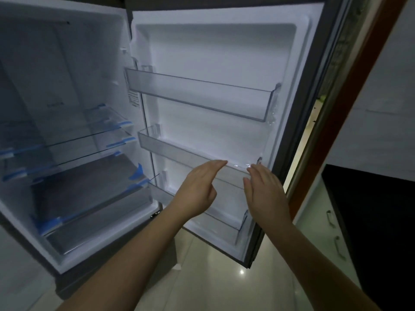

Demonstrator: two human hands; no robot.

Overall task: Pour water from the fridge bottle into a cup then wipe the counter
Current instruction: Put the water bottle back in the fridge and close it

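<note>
Nothing is held in either grip: the left hand and the right hand are raised with fingers straight and relaxed, palms facing each other, in front of the middle door bin of the open fridge door. The fridge bottle cannot be made out anywhere; the clear, hard plastic door bins and the glass shelves with blue tape tabs look bare. If found, a chilled bottle is likely to be weighty and slick with condensation, so it is best taken round the body, not the cap, before being carried toward the dark desk at right.
</note>
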